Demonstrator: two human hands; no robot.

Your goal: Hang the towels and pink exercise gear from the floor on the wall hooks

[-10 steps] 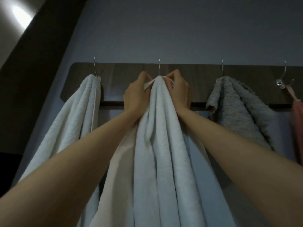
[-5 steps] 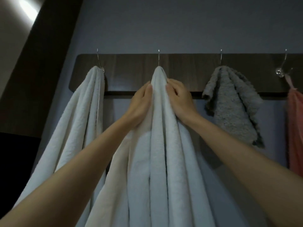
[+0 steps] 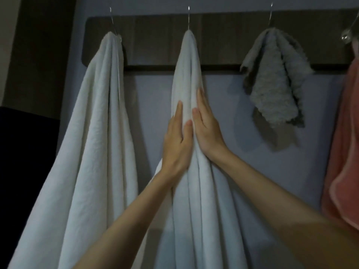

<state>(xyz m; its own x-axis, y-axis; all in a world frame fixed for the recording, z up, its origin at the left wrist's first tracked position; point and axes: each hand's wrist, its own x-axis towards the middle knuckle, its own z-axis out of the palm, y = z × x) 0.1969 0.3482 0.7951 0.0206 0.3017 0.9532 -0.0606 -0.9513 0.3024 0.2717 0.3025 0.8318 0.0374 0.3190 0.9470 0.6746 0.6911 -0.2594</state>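
Your left hand (image 3: pixel 175 144) and right hand (image 3: pixel 206 131) lie flat on the middle towel (image 3: pixel 186 61); second towel (image 3: pixel 93 123) hangs left, small towel (image 3: pixel 275 78) right.

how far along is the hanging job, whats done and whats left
Done: the left white towel, middle white towel, grey towel and pink item each hang from a hook on the wooden rack. In hand: left hand and right hand lie flat on the middle white towel, fingers straight, no grip. Left: probably just letting go; the floor is out of view, so more may remain.
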